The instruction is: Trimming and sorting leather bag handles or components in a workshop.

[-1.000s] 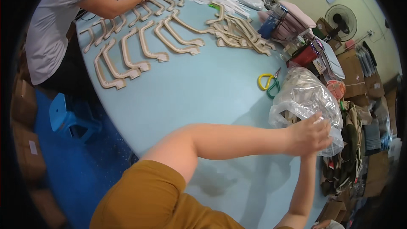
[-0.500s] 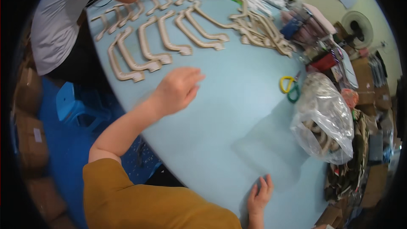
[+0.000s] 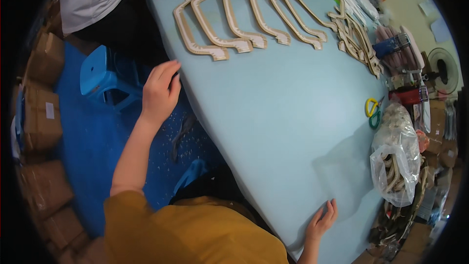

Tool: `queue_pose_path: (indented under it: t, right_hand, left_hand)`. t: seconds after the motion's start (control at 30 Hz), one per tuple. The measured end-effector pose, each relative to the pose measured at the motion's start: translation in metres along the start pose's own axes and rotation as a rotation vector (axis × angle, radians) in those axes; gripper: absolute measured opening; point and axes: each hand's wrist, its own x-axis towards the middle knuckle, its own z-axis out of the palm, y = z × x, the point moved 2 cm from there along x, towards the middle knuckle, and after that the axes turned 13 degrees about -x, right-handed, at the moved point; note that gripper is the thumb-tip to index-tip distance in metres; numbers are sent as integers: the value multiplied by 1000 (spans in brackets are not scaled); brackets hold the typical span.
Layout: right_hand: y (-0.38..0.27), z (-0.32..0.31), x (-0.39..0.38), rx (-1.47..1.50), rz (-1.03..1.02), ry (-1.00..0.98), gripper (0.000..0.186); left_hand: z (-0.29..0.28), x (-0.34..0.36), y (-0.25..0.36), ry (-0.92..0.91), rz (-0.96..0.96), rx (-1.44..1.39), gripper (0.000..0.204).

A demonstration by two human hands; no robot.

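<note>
My left hand (image 3: 161,90) is raised beside the left edge of the pale blue table (image 3: 273,132), holding nothing, its fingers loosely stretched and the thumb apart. Just beyond it lies a row of bent tan strips (image 3: 234,22) with whitish inner faces, spaced side by side. My right hand (image 3: 321,221) is low at the table's near end, palm partly turned up, fingers spread and nothing in them. Farther right, scissors (image 3: 375,112) with one yellow and one green handle loop lie on the table. A clear plastic bag (image 3: 398,151) beside them holds more curved pieces.
A tangled pile of tan strips (image 3: 356,39) lies at the far right of the table. Across the far left stands another person (image 3: 95,0) by a blue stool (image 3: 100,76). Cardboard boxes (image 3: 41,117) line the left side; a fan (image 3: 442,71) stands at right.
My left hand has drawn back from over the table to its left edge. My view has shifted, so the strips appear higher. The right hand stays low, fingers spread.
</note>
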Motion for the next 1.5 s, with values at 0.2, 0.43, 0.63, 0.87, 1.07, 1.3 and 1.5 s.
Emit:
queue_pose_path:
  t: [0.2,0.43,0.63,0.87,1.07,1.3,1.5]
  right_hand:
    - [13,12,-9,17,4,32,30]
    - [19,12,-13,-15,-42,41,28]
    - [-3,0,-2,-15,-26,20,28]
    - [-7,-3,-4,-86,-34,11,30]
    - [-6,2,-4,-85,-53,8,30]
    - [-12,-1,-3,-82,-5,16,28]
    - [-9,-2,-5,-68,-9,43,26]
  left_hand:
    - [27,39,-31,-108,31,11,33]
    - [33,38,-33,-195,61,29,26]
    - [29,28,-27,-188,49,60,22]
    - [16,45,-43,75,-63,30,25]
    - [31,105,-126,257,-336,206,33]
    - [32,92,-153,111,-584,171,25]
    - [-33,9,-143,348,-858,-1088,34]
